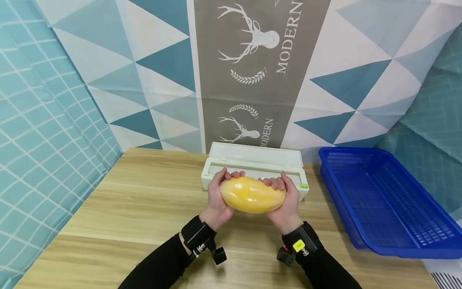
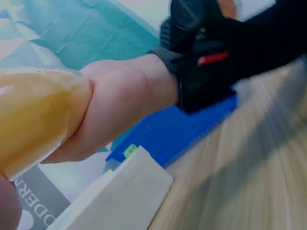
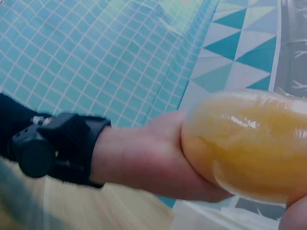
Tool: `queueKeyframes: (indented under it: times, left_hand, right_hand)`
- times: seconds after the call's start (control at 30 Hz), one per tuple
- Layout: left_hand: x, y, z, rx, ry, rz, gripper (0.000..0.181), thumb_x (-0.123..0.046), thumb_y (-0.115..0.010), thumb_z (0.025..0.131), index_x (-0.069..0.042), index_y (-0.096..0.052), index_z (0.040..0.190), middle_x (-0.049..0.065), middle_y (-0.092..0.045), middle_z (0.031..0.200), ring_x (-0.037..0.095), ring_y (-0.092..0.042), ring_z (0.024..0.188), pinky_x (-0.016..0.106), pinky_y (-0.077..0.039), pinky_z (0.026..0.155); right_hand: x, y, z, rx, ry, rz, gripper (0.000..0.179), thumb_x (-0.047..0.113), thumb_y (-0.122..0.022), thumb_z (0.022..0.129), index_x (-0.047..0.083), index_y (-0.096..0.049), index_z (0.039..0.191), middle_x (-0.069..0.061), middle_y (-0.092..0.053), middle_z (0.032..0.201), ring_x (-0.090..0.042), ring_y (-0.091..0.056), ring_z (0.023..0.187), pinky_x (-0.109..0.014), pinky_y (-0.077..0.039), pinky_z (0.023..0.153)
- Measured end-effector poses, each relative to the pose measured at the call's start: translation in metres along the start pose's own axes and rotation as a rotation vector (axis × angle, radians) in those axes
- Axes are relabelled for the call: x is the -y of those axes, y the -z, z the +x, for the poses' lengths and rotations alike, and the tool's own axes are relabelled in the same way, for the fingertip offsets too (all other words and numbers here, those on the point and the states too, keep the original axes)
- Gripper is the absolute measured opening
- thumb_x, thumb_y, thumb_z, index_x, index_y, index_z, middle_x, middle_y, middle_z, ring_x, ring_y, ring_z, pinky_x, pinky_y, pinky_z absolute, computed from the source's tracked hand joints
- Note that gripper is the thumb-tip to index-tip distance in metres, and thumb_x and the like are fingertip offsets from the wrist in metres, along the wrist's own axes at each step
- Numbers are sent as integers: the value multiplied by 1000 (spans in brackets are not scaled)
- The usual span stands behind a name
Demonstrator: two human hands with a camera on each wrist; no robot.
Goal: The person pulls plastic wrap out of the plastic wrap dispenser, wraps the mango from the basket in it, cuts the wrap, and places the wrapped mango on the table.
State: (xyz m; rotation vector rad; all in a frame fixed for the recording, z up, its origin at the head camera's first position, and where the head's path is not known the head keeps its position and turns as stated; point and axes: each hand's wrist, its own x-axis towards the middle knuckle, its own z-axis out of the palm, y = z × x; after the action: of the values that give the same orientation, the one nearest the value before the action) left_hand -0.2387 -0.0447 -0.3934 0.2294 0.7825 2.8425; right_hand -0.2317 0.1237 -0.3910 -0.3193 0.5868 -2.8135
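Between both hands, above the table, a smooth oval yellow fruit [image 1: 252, 195] is held lengthwise. Glossy clear film covers it, with edges showing in the left wrist view on the fruit [image 2: 36, 117] and in the right wrist view on the fruit [image 3: 252, 143]. My left hand [image 1: 218, 198] grips its left end, and my right hand [image 1: 288, 202] grips its right end, thumbs pointing up and away. Some fingers are hidden behind the fruit. Just beyond stands a long white box [image 1: 256, 152] with its lid raised and a green tab [image 1: 304, 185] at its right end.
A blue plastic basket [image 1: 355, 237] stands at the right of the wooden table [image 1: 144, 192]. Patterned cloth [image 1: 166, 72] hangs behind, and teal grid cloth [image 1: 43, 120] covers the left side. A striped white item [image 1: 444, 275] shows at the lower right corner.
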Motion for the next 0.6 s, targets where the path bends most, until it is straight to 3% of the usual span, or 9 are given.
queueKeyframes:
  times: [0.1, 0.2, 0.3, 0.37, 0.47, 0.6]
  left_hand:
    - [3, 6, -1, 17, 12, 140, 28, -41, -45, 94, -15, -50, 84, 8, -62, 105, 30, -50, 112, 46, -36, 96]
    - [0, 15, -5, 7, 39, 314, 33, -46, -42, 94, -14, -47, 95, 11, -57, 115, 30, -49, 114, 43, -39, 94]
    - [-7, 22, -6, 8, 36, 577, 40, -51, -42, 93, -12, -48, 102, 11, -55, 116, 26, -54, 105, 36, -44, 87]
    - [-12, 24, -7, 30, 24, 747, 44, -51, -44, 93, -9, -48, 105, 11, -54, 117, 25, -55, 100, 34, -45, 82]
    - [-18, 28, -10, 77, 9, 985, 43, -47, -46, 93, -7, -50, 107, 11, -54, 117, 24, -55, 96, 33, -47, 77]
    - [-21, 35, -18, 182, -10, 1279, 46, -43, -63, 84, -13, -50, 117, 3, -50, 121, 19, -53, 98, 33, -46, 79]
  right_hand:
    - [3, 7, -4, 9, -1, -38, 41, 33, -31, 100, 10, -47, 70, -3, -57, 81, -21, -52, 97, -37, -30, 100]
    - [3, 14, -9, 54, -8, -147, 32, 28, -28, 101, 9, -49, 87, -7, -54, 103, -23, -48, 107, -37, -33, 98]
    - [4, 24, -14, 101, -23, -358, 16, 16, -31, 98, 11, -44, 104, -10, -45, 120, -23, -47, 111, -35, -36, 96]
    - [5, 30, -17, 113, -39, -514, 16, 9, -37, 95, 12, -39, 111, -10, -40, 125, -21, -48, 110, -33, -39, 92]
    - [7, 36, -23, 40, -57, -749, 29, 5, -50, 90, 8, -38, 116, -12, -42, 122, -19, -52, 102, -30, -43, 86]
    - [8, 39, -31, -159, -128, -992, 41, 15, -64, 84, 4, -45, 119, -12, -44, 121, -21, -53, 97, -30, -45, 81]
